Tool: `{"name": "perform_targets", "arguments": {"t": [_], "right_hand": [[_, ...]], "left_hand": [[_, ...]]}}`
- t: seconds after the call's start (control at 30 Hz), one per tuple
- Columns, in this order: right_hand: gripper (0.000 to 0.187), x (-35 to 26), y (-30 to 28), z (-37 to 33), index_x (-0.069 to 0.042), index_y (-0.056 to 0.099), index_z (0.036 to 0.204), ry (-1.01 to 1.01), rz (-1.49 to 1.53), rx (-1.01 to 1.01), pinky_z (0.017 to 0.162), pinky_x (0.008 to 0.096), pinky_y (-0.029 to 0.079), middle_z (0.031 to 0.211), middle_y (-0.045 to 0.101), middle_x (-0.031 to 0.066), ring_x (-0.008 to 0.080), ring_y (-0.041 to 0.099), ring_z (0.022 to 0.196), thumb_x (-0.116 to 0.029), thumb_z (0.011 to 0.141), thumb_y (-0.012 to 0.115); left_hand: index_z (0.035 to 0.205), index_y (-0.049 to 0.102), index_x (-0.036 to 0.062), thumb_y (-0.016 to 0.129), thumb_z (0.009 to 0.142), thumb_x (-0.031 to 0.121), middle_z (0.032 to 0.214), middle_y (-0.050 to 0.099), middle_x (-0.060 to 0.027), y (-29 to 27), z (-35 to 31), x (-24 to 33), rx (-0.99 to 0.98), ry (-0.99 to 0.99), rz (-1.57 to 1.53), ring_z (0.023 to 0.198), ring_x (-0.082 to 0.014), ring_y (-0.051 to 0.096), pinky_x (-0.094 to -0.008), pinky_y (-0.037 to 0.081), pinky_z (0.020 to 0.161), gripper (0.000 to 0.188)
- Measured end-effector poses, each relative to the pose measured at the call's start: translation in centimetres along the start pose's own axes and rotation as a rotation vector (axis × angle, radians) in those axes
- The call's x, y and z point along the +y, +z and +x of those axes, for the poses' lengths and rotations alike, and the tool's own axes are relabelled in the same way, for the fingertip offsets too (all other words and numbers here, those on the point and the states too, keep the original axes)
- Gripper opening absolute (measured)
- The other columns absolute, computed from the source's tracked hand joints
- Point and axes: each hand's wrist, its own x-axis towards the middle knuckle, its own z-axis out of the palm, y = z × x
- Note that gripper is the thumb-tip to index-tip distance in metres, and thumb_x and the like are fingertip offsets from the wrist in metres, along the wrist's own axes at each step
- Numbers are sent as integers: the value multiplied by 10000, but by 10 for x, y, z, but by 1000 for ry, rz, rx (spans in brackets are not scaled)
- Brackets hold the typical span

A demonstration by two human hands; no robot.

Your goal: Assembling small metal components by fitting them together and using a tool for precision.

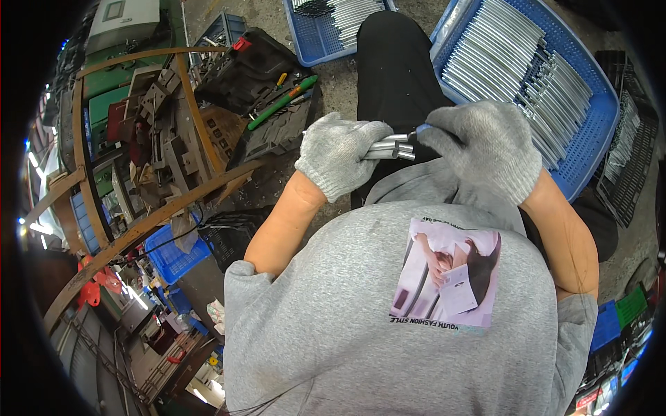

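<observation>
Closed round a small bundle of silvery metal tubes (390,149), my gloved left hand (340,152) has their ends pointing to the right. My gloved right hand (489,145) pinches a small tool with a blue handle (424,128) and a thin dark shaft. The shaft meets the open end of one tube, or lies just beside it; I cannot tell how far in it goes. My right fingers cover most of the handle. Both hands are above my lap, between my dark trouser leg (395,62) and my grey shirt (312,277).
At the upper right stands a blue plastic basket (590,149) holding rows of metal tubes. Another blue basket (326,57) with tubes is at the top. An open black tool case (243,73) with a green-handled tool (277,105) lies left, beside a brown frame (196,118). A black crate (628,187) stands far right.
</observation>
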Motion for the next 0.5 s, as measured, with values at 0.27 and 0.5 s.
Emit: {"name": "perform_targets", "arguments": {"t": [0.27, 0.5], "right_hand": [[182, 6, 10, -3, -96, 797, 847, -34, -7, 15, 493, 282, 451, 607, 675, 28, 173, 577, 486, -211, 928, 681], [178, 14, 13, 4, -94, 807, 876, -77, 5, 121, 483, 274, 445, 591, 666, 30, 163, 561, 467, -222, 923, 692]], "left_hand": [[942, 759, 110, 765, 684, 95, 671, 704, 1, 2, 0, -2, 34, 23, -4, 557, -217, 614, -309, 498, 672, 259], [932, 754, 111, 763, 683, 101, 669, 700, -2, -3, 3, -1, -6, 26, 3, 560, -220, 615, -310, 493, 667, 250]]}}
